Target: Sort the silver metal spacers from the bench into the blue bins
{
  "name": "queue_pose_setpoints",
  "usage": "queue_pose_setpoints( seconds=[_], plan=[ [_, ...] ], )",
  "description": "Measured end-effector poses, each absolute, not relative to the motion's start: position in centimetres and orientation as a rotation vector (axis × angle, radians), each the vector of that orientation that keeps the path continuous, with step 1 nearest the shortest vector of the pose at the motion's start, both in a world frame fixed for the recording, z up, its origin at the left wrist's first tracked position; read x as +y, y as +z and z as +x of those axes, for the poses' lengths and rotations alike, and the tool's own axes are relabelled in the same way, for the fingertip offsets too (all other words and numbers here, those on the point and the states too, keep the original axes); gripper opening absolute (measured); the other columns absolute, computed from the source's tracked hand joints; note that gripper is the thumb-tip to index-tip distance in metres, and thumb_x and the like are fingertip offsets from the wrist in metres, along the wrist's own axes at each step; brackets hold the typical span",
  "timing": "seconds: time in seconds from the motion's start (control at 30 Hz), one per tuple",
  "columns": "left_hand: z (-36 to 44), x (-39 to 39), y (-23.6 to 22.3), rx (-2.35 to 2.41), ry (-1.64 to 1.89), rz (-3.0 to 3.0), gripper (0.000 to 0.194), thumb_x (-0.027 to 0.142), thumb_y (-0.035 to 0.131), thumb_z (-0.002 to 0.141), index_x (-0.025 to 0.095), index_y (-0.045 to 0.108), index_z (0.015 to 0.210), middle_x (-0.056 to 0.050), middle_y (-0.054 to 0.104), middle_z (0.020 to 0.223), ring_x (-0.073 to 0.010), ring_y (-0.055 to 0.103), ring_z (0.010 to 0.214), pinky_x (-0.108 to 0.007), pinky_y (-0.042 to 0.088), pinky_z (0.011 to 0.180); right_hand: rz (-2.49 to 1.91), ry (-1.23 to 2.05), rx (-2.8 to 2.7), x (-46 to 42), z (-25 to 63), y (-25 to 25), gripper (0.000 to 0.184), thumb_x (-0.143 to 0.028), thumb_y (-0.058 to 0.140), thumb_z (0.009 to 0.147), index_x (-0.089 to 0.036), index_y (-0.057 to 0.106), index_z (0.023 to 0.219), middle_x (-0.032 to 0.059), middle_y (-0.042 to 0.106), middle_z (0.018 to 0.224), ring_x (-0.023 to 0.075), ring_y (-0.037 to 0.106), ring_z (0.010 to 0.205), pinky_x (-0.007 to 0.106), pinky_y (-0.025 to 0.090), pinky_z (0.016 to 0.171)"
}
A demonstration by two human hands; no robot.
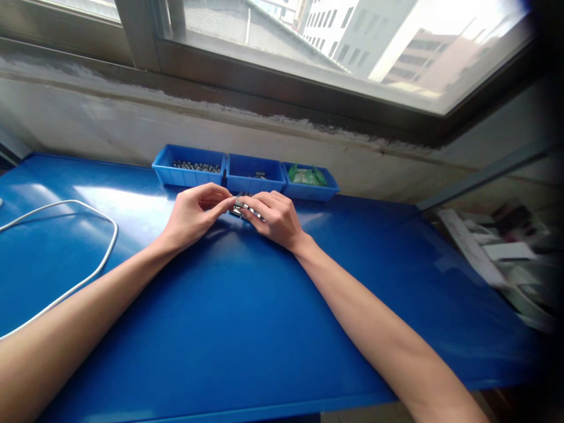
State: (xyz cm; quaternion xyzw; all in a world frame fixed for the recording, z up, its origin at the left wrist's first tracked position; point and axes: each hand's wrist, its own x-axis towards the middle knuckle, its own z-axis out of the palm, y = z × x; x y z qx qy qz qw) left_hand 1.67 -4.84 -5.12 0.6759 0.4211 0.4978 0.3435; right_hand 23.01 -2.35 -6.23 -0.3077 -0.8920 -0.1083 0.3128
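Note:
My left hand (197, 212) and my right hand (277, 218) meet over the table, just in front of the bins. Between their fingertips is a small shiny metal part (238, 210), mostly covered by the fingers, so its kind does not show. The left thumb and fingers pinch it from the left. From the right, my right hand's fingers close on it, and more bright metal shows beneath them. Behind the hands stands the middle blue bin (255, 166), with a few small metal pieces inside.
The left blue bin (189, 176) contains many small metal parts. In the right blue bin (309, 191) lies a green plastic bag (307, 175). A white cable (115, 232) curves across the blue table (247, 329) at left. A window wall rises behind; blurred items lie beyond the right edge.

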Motion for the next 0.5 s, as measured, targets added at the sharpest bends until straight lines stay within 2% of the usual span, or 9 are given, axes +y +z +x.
queue_pose_setpoints(
  seconds=[0.13,0.27,0.5],
  plan=[
    [1.9,-4.8,-5.4,1.271,1.271,2.054,0.029,0.044,0.063,0.094,0.018,0.073,0.102,-0.007,0.077,0.101,-0.0206,0.072,0.091,-0.033,0.057,0.089,-1.072,-0.294,-2.06,-1.7,23.2,-6.5,0.034,-0.042,0.049,0.104,-0.019,0.073,0.114,0.0073,0.077,0.094,0.0198,0.07,0.082,0.033,0.047,0.076],
    [1.9,-4.6,-6.1,1.208,1.088,2.421,0.023,0.032,0.062,0.093,0.019,0.075,0.105,-0.009,0.074,0.116,-0.0258,0.065,0.11,-0.04,0.052,0.101,-1.363,-0.196,-1.689,-0.5,23.8,-6.8,0.039,-0.048,0.048,0.102,-0.02,0.075,0.112,0.0078,0.077,0.092,0.021,0.07,0.078,0.032,0.049,0.072],
    [1.7,-4.5,-6.6,1.224,0.976,2.544,0.023,0.027,0.056,0.096,0.02,0.074,0.108,-0.009,0.072,0.115,-0.0267,0.06,0.109,-0.042,0.051,0.099,-1.454,-0.139,-1.653,0.1,24.2,-6.9,0.033,-0.044,0.053,0.099,-0.022,0.078,0.103,0.0063,0.079,0.087,0.0225,0.072,0.074,0.031,0.05,0.069]
  ],
)
